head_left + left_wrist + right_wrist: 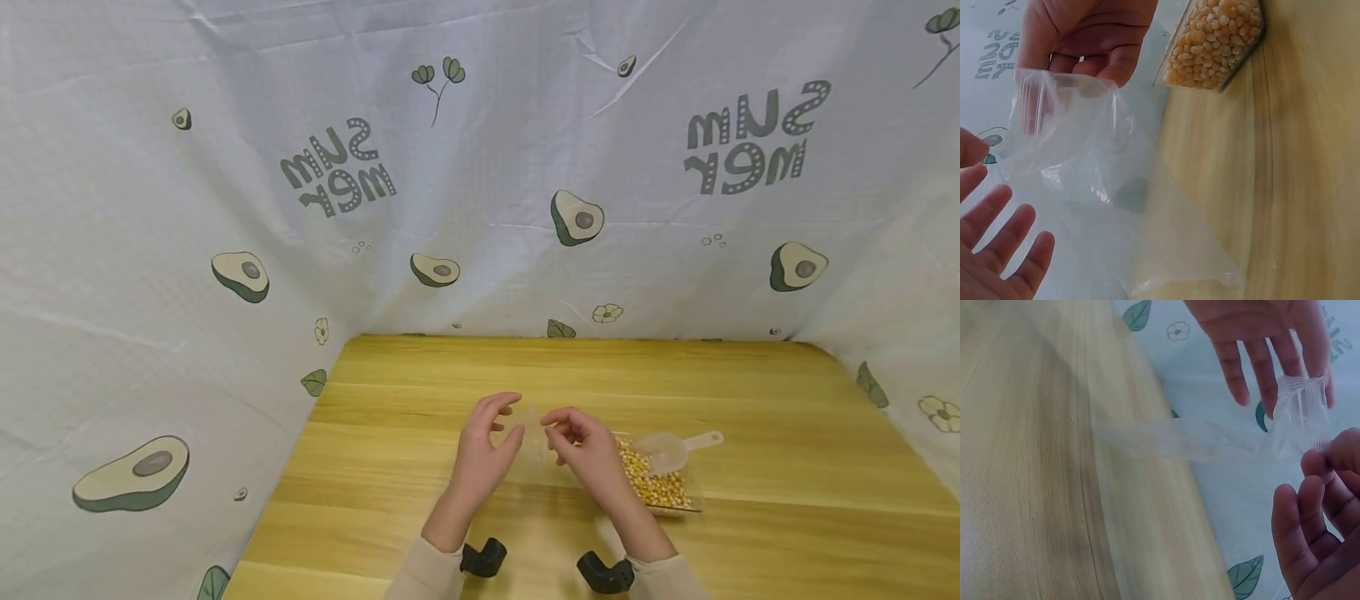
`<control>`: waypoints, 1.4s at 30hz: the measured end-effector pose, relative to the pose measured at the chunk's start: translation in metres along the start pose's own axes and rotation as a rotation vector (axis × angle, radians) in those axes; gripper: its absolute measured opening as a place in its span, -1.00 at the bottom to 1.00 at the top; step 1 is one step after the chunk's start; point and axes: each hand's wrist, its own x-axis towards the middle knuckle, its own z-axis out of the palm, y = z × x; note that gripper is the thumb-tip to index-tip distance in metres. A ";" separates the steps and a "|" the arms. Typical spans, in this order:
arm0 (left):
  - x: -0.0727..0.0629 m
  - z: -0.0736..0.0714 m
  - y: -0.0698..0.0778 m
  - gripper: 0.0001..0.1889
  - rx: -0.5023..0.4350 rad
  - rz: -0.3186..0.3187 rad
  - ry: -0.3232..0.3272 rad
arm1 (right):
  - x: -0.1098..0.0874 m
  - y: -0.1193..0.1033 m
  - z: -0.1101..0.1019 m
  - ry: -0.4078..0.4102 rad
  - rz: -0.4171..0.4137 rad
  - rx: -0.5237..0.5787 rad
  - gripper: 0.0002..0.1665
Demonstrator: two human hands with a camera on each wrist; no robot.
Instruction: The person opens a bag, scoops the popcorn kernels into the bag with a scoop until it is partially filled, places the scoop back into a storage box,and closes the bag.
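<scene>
A clear plastic zip bag (pixel 1100 175) hangs between the two hands, its zip edge upward and its body trailing down over the table. At the zip edge, my right hand (pixel 592 457) pinches the bag between thumb and finger, which shows at the lower right of the right wrist view. My left hand (pixel 483 450) is close by on the other side of the bag with its fingers spread and loosely bent. Whether a left fingertip touches the film cannot be told. The bag (pixel 534 450) is faint in the head view.
Right of the right hand stands a clear rectangular container (pixel 693 502) of yellow corn kernels (pixel 663 490). A translucent scoop (pixel 667 452) lies on the kernels, its handle pointing right. Behind the wooden table (pixel 405 375) hangs a white printed cloth (pixel 495 167), which also lines both sides.
</scene>
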 end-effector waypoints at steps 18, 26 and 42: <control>0.008 0.006 0.000 -0.92 0.173 0.076 0.034 | -0.002 -0.004 -0.001 -0.023 -0.111 -0.054 -0.92; 0.008 0.009 0.004 -0.93 0.078 0.033 0.147 | -0.006 -0.011 0.001 0.019 -0.122 -0.088 -0.90; 0.005 0.012 0.006 -0.94 -0.214 -0.160 0.225 | -0.013 -0.015 0.010 0.280 -0.467 -0.480 -0.76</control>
